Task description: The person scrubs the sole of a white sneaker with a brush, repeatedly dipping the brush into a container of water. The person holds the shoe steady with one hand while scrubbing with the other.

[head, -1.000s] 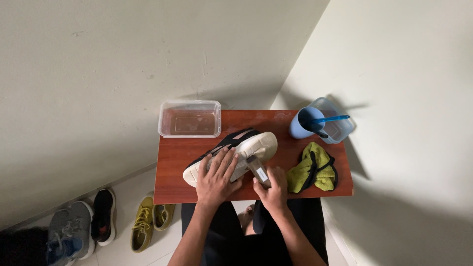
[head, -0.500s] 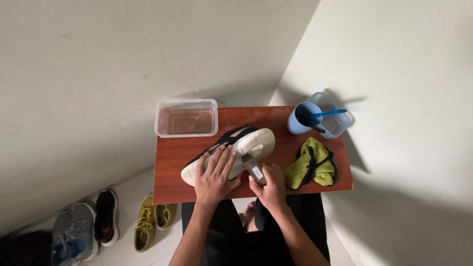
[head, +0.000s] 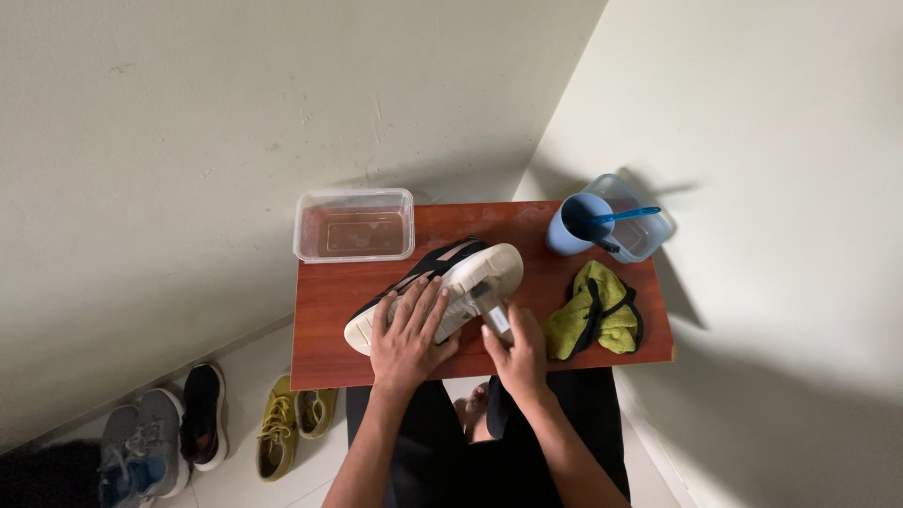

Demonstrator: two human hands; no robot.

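Here, at the lower left of the frame, several shoes (head: 202, 428) stand on the floor beside the small reddish-brown table (head: 324, 353). Near the table's upper left corner sits a clear plastic container (head: 354, 224) with some liquid in it.

In the middle of the table lies a sneaker (head: 437, 292), turned so that its pale sole faces up; its long axis runs diagonally, from lower left to upper right of the frame. The left hand (head: 409, 334) lies flat on the sole with fingers spread, pressing it down near the lower end. The right hand (head: 515, 350) is just beside it, closed around a small brush (head: 491, 309) (I can see only its handle clearly) whose tip touches the sole near the upper end.

Further right lies a crumpled green cloth (head: 597, 310), and above it a blue cup (head: 576, 224) touches a second clear container (head: 644, 226).
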